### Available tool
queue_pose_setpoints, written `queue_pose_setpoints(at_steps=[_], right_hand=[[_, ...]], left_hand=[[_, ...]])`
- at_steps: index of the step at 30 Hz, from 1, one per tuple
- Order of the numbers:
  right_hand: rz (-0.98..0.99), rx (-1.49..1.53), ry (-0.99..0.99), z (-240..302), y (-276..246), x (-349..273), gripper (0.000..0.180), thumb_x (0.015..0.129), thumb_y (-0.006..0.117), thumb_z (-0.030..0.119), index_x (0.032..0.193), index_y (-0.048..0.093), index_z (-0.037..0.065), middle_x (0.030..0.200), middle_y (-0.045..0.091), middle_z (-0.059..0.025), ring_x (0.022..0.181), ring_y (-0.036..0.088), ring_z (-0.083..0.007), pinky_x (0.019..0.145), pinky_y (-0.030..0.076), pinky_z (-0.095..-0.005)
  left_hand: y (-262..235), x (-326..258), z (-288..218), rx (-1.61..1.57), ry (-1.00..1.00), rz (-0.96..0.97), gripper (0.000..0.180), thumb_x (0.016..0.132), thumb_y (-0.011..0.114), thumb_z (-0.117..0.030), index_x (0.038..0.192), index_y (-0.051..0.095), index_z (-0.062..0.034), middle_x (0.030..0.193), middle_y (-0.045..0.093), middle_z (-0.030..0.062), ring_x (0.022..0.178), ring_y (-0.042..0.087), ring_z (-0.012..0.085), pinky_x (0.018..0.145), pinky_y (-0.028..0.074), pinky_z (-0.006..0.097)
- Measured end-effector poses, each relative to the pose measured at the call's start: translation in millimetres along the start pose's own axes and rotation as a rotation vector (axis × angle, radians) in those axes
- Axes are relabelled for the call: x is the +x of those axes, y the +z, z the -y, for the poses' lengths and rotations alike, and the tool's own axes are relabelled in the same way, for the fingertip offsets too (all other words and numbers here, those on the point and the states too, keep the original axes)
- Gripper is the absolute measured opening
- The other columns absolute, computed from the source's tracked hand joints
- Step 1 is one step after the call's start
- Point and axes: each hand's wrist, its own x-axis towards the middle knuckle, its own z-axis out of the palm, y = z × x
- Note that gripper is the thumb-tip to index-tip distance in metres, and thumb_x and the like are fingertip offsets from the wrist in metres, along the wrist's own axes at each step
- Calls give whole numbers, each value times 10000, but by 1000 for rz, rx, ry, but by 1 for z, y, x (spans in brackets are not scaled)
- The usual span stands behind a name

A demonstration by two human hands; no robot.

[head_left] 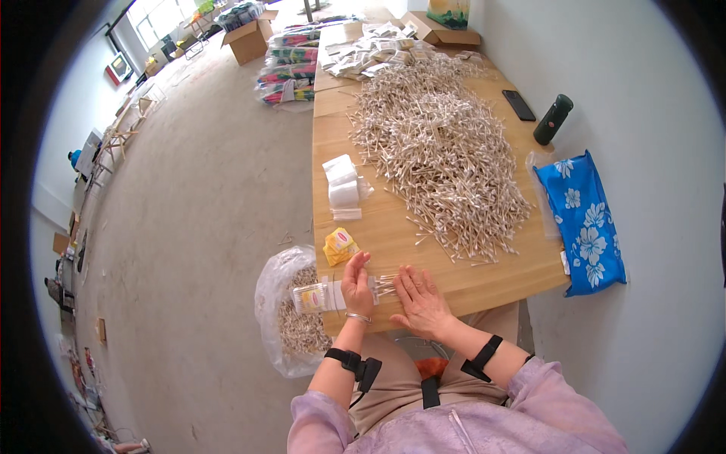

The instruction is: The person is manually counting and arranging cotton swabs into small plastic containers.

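Note:
Near the table's front left corner, my left hand (pixel 357 286) stands on its edge across a clear plastic bag (pixel 371 287), fingers loosely extended and partly hidden. My right hand (pixel 425 309) lies flat, palm down, with its fingers stretched out. Between the hands is a small bunch of cotton swabs (pixel 386 284), touched by my right fingertips. To the left of my left hand lies a filled swab pack (pixel 308 299) with a yellow card, reaching over the table edge. Yellow cards (pixel 340 244) sit just beyond my left hand.
A large heap of cotton swabs (pixel 446 151) covers the table's middle. White bags (pixel 342 185) lie at its left, filled packs (pixel 370 51) at the far end. A phone (pixel 518 105), dark bottle (pixel 553 119) and blue floral package (pixel 584 223) line the right. A plastic sack (pixel 271 303) stands below.

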Motion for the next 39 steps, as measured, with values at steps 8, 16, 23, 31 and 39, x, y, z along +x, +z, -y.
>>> queue_pose_setpoints(at_steps=[8,16,23,31,39], right_hand=[[0,45,17,-18,-4,25,838,880,494,542,1466,211,14,1539,157,-181,1444,79,-325,1154,46,-495],[-31,10,40,-15,-7,14,791,894,508,484,1471,210,33,1540,168,-168,1440,113,-314,1154,71,-490],[-28,53,-14,-9,-5,2,778,877,544,463,1456,253,34,1528,214,-162,1428,154,-321,1149,93,-495],[-284,304,121,-26,-10,13,856,732,740,185,1420,268,-6,1471,263,-217,1388,226,-380,1126,213,-473],[-377,294,94,-17,-3,25,572,721,739,161,1225,492,51,1387,374,-166,1314,340,-344,1048,335,-420]], left_hand=[[3,1,0,-53,-9,-25,335,948,419,-14,1271,497,28,1215,586,139,1164,536,205,1045,363,324],[3,1,-4,-23,2,-19,321,964,402,-36,1261,499,36,1208,588,143,1154,540,203,1031,378,318],[2,2,-2,-34,11,-22,313,970,400,-48,1253,506,36,1192,594,142,1142,548,206,1024,391,320],[2,2,1,-32,22,-27,304,980,410,-76,1243,517,34,1180,602,139,1124,563,205,1015,403,318],[1,2,2,-67,22,-35,312,995,415,-127,1240,516,38,1176,603,146,1129,560,209,1018,402,319]])
